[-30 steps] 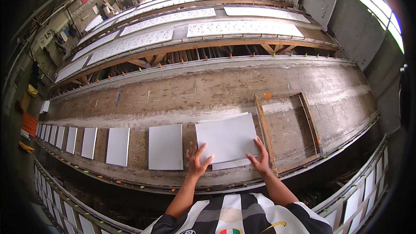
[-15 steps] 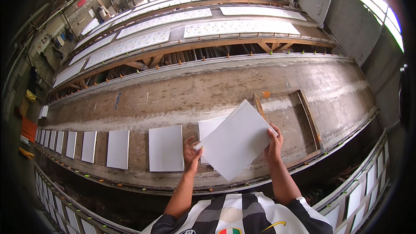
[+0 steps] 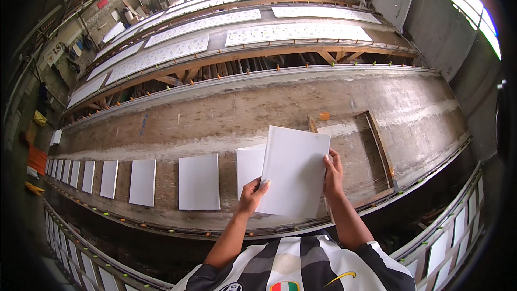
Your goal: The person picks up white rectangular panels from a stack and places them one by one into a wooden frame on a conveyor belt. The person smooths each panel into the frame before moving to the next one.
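Observation:
Over the near table I hold a plain white rectangular sheet [image 3: 293, 170], slightly tilted, in both hands. My left hand [image 3: 251, 196] grips its lower left edge, with the thumb on top. My right hand [image 3: 333, 173] holds the right edge, fingers closed on it. Behind the sheet, partly covered by it, lies another white rectangle [image 3: 249, 164] on the table. To the left, a similar white rectangle [image 3: 199, 182] lies flat, first of a row of several running along the table's near side. What the sheets are made of, I cannot tell.
A wooden frame [image 3: 381, 151] lies on the stained brown table [image 3: 226, 108], right of my hands. Small orange and green pegs line the table edges. Beyond, more long tables bear white printed panels [image 3: 299, 33]. Racks with white pieces [image 3: 439, 250] stand at the lower corners.
The held sheet has turned from a diamond-like slant to nearly upright. My left hand has moved right and closed firmly on its edge; my right hand has shifted slightly left.

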Tool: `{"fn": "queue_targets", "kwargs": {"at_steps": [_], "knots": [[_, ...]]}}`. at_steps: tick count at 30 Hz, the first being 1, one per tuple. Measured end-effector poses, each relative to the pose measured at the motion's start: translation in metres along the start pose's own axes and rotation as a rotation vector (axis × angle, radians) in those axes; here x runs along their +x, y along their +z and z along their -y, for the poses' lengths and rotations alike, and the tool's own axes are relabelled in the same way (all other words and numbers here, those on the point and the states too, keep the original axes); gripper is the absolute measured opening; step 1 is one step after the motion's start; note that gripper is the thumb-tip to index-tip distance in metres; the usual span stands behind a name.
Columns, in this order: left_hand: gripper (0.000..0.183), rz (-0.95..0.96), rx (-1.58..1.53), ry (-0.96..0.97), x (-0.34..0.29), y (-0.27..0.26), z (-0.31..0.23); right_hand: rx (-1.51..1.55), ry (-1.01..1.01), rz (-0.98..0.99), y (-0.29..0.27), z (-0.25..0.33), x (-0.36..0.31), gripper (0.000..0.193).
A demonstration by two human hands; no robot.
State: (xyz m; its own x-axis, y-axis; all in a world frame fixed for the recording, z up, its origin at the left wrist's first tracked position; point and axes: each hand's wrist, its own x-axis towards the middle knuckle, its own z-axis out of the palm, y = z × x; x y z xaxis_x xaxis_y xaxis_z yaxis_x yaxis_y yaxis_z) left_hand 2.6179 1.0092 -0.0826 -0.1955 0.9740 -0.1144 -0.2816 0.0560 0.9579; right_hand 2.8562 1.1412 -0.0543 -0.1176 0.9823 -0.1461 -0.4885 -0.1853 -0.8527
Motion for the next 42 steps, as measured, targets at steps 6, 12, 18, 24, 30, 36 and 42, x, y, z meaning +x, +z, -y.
{"fn": "queue_targets", "kwargs": {"at_steps": [6,12,18,24,30,36,42], "knots": [[0.033,-0.039,0.097,0.055,0.019,0.065,0.014,-0.092,-0.041,0.048,-0.061,0.02,0.023,0.055],[0.038,0.112,0.495,0.146,0.03,0.157,-0.003,-1.497,-0.882,0.051,-0.13,0.126,0.045,0.103],[0.036,0.12,0.585,0.069,0.048,0.23,-0.01,-0.689,-0.231,0.308,-0.214,0.149,0.075,0.063],[0.057,-0.06,-0.126,0.093,0.051,0.268,0.021,-0.264,-0.114,-0.05,-0.256,0.151,0.08,0.035],[0.03,-0.365,0.006,0.115,0.053,0.268,0.084,-0.509,-0.095,-0.161,-0.265,0.111,0.079,0.047],[0.031,-0.036,0.283,0.032,0.062,0.249,0.035,-1.279,-0.622,0.187,-0.221,0.177,0.061,0.086],[0.036,-0.138,0.031,0.094,0.086,0.251,0.041,-0.927,-0.328,0.308,-0.193,0.16,0.067,0.083]]}}
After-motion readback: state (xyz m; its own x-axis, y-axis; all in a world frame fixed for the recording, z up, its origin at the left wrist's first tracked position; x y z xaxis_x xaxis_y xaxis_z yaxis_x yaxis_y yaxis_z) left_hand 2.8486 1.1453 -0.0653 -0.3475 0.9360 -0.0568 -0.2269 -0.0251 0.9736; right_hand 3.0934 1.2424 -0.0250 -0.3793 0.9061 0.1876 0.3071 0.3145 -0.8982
